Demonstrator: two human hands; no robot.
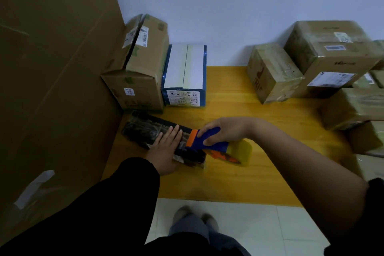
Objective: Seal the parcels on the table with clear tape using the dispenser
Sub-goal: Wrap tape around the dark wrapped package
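Two hands on your table: left hand, right hand. One tape dispenser, one tape roll, one black parcel. Back left, two boxes: a brown carton, a blue-and-white box. To your right, at least four taped parcels; the view's edge hides any more.

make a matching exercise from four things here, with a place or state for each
Things
1. left hand
2. right hand
3. blue box
4. tape roll

Place or state
a. stands at the wall, beside a brown carton
b. grips the dispenser
c. lies flat on the black parcel
d. clear yellowish, mounted on the dispenser's right end

Pairs: 1-c, 2-b, 3-a, 4-d
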